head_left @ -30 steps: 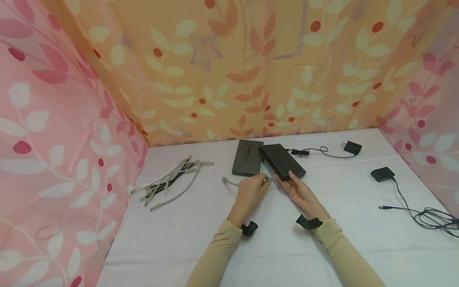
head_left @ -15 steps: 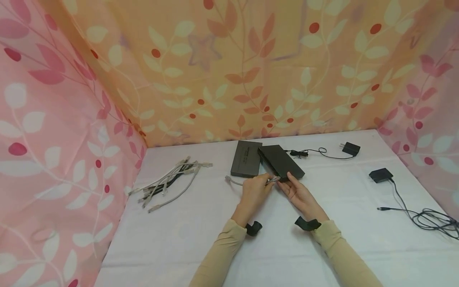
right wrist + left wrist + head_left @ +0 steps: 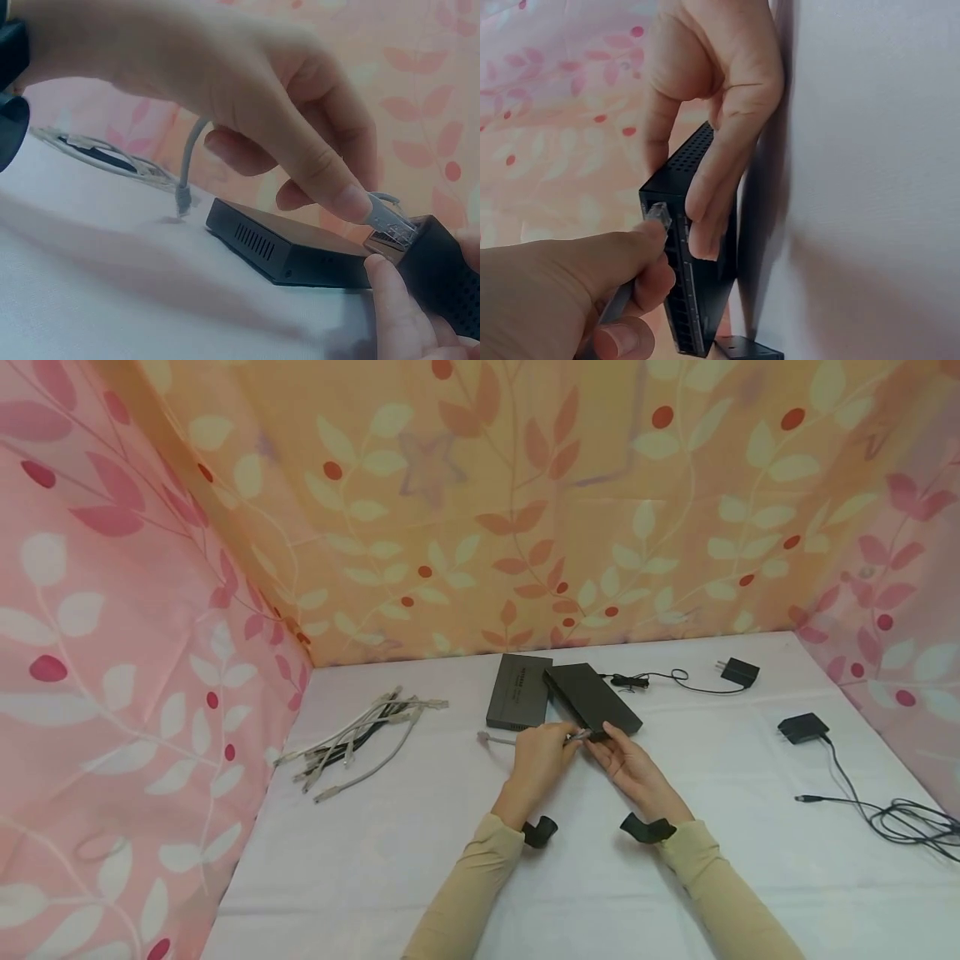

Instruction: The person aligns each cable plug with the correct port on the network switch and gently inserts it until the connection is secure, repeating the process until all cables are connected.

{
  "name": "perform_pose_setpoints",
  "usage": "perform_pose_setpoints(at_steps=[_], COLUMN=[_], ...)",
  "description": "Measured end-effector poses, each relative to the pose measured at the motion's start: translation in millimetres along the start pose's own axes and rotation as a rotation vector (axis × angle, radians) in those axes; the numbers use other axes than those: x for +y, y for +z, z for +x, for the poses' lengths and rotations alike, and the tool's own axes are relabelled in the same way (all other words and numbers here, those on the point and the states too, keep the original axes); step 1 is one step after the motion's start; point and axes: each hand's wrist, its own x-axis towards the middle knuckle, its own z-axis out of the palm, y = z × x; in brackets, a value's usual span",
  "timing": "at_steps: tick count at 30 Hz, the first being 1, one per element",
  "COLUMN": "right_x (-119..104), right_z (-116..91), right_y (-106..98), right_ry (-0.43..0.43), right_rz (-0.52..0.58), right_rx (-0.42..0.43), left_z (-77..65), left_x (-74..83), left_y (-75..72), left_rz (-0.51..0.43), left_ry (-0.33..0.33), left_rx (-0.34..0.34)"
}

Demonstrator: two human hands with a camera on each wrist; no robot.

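My left hand point(image 3: 542, 758) pinches a short grey Ethernet cable close to one clear plug point(image 3: 658, 214). That plug is at the end port in the row along a black network switch point(image 3: 594, 697); how deep it sits I cannot tell. My right hand point(image 3: 633, 772) grips the switch at its near corner, thumb on one face and fingers on the other, keeping it tilted off the table. The cable's other end point(image 3: 182, 199) hangs loose left of my left hand. A second, dark grey network switch point(image 3: 519, 692) lies flat just behind, partly overlapped by the held one in the head view.
Several grey and black Ethernet cables point(image 3: 360, 739) lie heaped at the left. A power adapter point(image 3: 740, 672) with a thin cord sits at the back right. Another adapter point(image 3: 802, 727) with a coiled cord point(image 3: 911, 822) lies further right. Floral cloth walls point(image 3: 450, 568) surround the white table.
My left hand has moved right with the cable, bringing its plug from beside the held switch up to the port. My right hand and the switch have stayed nearly still.
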Motion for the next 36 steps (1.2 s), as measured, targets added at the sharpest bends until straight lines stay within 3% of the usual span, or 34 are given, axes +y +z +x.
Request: perform_pose_setpoints(at_steps=[11, 17, 26, 36], right_x=[2.4, 0.4, -1.4, -1.7], right_z=[0.2, 0.2, -0.6, -1.3], right_y=[0.3, -0.4, -1.1, -1.1], right_ry=[-0.007, -0.009, 0.001, 0.026], right_rz=[-0.027, -0.032, -0.066, -0.070], right_rx=[0.008, -0.007, -0.014, 0.015], left_z=[3.8, 6.2, 9.0, 6.8], left_x=[3.3, 8.1, 11.6, 12.1], left_y=[-0.8, -2.7, -8.7, -7.0], left_rz=[0.060, 0.084, 0.044, -0.013], left_ry=[0.042, 0.049, 0.038, 0.006], left_rx=[0.034, 0.018, -0.034, -0.007])
